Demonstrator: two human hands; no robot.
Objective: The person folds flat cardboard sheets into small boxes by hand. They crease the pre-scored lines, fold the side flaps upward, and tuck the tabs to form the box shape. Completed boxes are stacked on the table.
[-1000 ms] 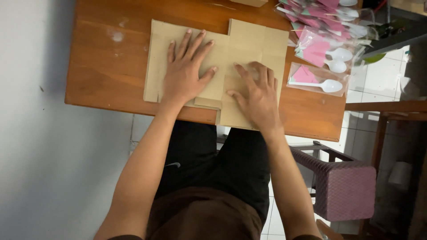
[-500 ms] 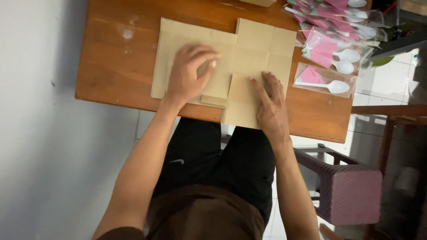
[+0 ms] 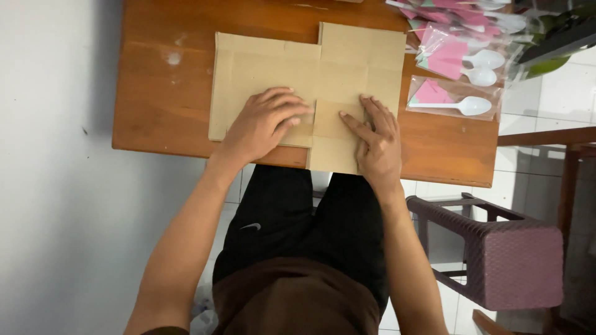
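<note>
A flat brown cardboard sheet [image 3: 347, 62] with fold creases lies on the wooden table [image 3: 161, 105], its near flap hanging slightly over the front edge. My left hand [image 3: 264, 121] rests on the sheet's left part with the fingers curled, fingertips pressing near the central crease. My right hand [image 3: 375, 146] lies flat on the near flap, fingers spread and pointing up-left along a fold. Neither hand grips the cardboard; both press down on it.
Several clear packets with white plastic spoons and pink paper [image 3: 456, 99] lie at the table's right end. A purple woven stool [image 3: 496, 254] stands on the tiled floor to the right. A white wall runs along the left. My legs are under the table.
My left hand has curled its fingers and pulled back toward the middle crease. My right hand slid down and right onto the near flap. The view shifted slightly.
</note>
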